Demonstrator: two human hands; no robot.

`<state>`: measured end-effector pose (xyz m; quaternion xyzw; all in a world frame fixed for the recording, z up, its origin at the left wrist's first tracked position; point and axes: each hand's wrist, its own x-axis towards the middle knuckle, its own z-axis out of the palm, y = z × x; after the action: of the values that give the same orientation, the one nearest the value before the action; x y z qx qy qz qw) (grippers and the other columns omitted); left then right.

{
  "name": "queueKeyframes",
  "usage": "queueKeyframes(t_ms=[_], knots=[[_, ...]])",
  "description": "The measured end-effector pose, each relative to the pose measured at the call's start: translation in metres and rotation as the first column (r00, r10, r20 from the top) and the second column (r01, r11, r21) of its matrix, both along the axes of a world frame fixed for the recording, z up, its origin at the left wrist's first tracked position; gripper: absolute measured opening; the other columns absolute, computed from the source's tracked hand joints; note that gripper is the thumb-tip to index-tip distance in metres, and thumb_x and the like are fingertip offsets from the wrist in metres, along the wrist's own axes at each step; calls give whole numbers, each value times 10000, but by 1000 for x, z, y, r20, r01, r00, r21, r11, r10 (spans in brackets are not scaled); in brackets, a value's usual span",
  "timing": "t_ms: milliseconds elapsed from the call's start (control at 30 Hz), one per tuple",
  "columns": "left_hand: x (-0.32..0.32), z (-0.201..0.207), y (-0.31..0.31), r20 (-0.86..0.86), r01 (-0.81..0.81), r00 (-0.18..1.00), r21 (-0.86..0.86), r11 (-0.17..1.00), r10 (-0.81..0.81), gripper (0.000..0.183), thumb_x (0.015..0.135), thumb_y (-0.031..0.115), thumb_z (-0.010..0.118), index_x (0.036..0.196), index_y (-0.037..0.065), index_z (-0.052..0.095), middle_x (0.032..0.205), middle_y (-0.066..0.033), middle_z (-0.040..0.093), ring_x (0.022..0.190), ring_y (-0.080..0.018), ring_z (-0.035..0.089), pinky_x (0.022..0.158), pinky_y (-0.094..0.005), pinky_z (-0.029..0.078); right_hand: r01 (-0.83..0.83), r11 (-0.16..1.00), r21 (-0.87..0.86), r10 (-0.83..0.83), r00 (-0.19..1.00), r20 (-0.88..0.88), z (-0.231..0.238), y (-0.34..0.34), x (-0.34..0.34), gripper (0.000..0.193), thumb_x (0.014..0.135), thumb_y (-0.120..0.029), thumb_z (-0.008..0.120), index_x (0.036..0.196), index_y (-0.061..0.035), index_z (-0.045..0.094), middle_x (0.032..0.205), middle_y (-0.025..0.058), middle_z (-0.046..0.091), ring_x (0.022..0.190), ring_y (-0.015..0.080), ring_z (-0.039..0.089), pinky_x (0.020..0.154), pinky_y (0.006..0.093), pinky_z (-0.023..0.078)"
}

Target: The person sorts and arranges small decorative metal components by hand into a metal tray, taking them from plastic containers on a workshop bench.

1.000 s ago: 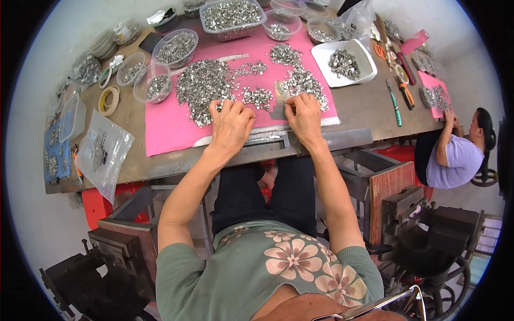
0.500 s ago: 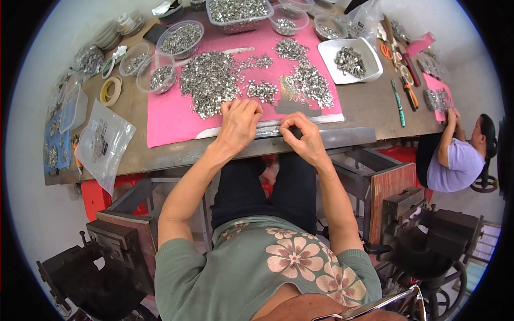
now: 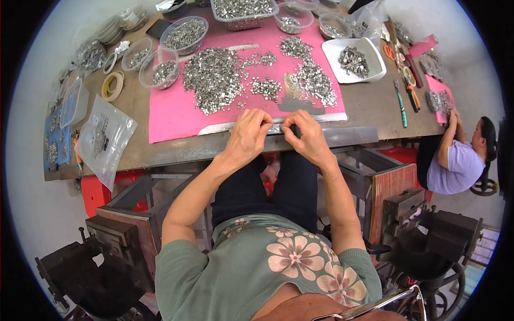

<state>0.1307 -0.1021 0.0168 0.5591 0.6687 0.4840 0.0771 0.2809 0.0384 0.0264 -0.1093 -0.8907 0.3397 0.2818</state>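
At the front edge of the pink mat (image 3: 171, 120), both of my hands work close together over a narrow metal strip (image 3: 274, 129). My left hand (image 3: 247, 135) is closed, thumb and fingers pinched at the strip; whatever is between them is too small to make out. Facing it, my right hand (image 3: 308, 139) is closed with its fingers curled round a small dark thing, mostly hidden. Beyond the hands lie a large pile of small silvery metal pieces (image 3: 213, 77), a smaller heap (image 3: 265, 89) and another pile (image 3: 315, 83). Flat grey strips (image 3: 301, 106) rest beside my right fingers.
Clear tubs of metal pieces (image 3: 184, 36) line the back. A white tray (image 3: 379, 69) stands right, near a toothbrush (image 3: 400, 104) and pliers (image 3: 412, 96). Left are a tape roll (image 3: 112, 86) and plastic bag (image 3: 115, 131). Another person (image 3: 455, 166) sits far right.
My left hand has moved right and nearer to me, from the edge of the large pile to beside my right hand. My right hand has stayed nearly in place.
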Motion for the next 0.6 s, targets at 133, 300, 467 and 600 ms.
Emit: queueKeyframes(t_ms=[133,300,467,600], knots=[[2,0,0,-74,16,997,5,1000,-15,82,911,12,640,985,4,606,893,-118,610,853,-311,577,779,-408,454,2,975,224,-17,998,66,6,-6,2,156,806,21,728,900,-1,605,934,117,641,892,310,633,777,383,510],[3,-4,1,-123,7,992,0,1000,-7,96,895,27,660,979,25,612,924,-100,611,890,-302,574,807,-401,437,15,987,158,-8,999,-45,3,-8,5,155,814,26,739,945,-10,665,975,123,672,907,303,654,780,364,519],[3,-4,0,-164,5,987,-3,1000,-5,111,879,20,673,973,28,614,930,-96,611,898,-302,576,807,-402,438,147,978,-147,-164,980,-110,-14,-10,13,112,873,16,705,981,-5,684,952,95,685,836,214,651,746,324,512],[6,-3,1,-252,-1,968,31,1000,8,149,849,-13,690,970,20,609,932,-97,612,888,-304,583,798,-412,459,210,933,-291,-245,965,-92,-29,-5,15,74,921,8,677,993,10,695,929,48,678,785,100,605,710,252,484]])
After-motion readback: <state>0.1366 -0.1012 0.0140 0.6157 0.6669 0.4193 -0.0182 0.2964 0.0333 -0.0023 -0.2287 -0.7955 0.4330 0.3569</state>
